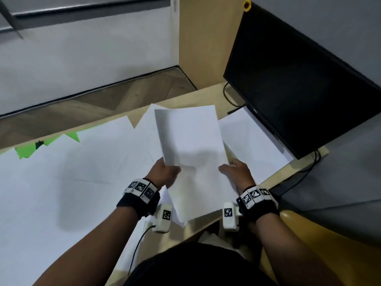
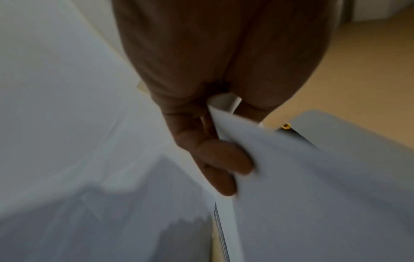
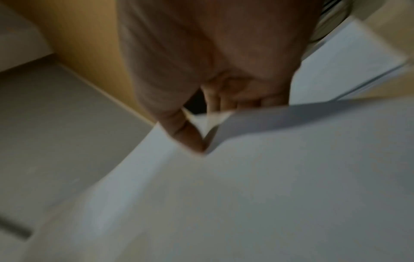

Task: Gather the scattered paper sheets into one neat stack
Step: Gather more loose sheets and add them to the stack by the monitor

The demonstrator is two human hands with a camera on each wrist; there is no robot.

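Note:
White paper sheets (image 1: 82, 172) lie overlapping across the desk, mostly on the left. My left hand (image 1: 167, 172) pinches the lower left corner of a raised white sheet (image 1: 189, 137) that tilts up above the desk. The left wrist view shows thumb and fingers of the left hand (image 2: 224, 168) closed on that sheet (image 2: 313, 177). My right hand (image 1: 237, 170) grips paper at the raised sheet's lower right. In the blurred right wrist view the right hand (image 3: 201, 134) has its fingers curled round a sheet's edge (image 3: 291, 177). More sheets (image 1: 195, 201) lie beneath both hands, overhanging the desk's front edge.
A black monitor (image 1: 299, 89) stands at the right with one sheet (image 1: 253, 145) partly under it and cables behind. A wooden partition (image 1: 206, 38) rises at the back. A green mat (image 1: 26, 150) peeks out far left. A yellow chair (image 1: 309, 244) is near my right arm.

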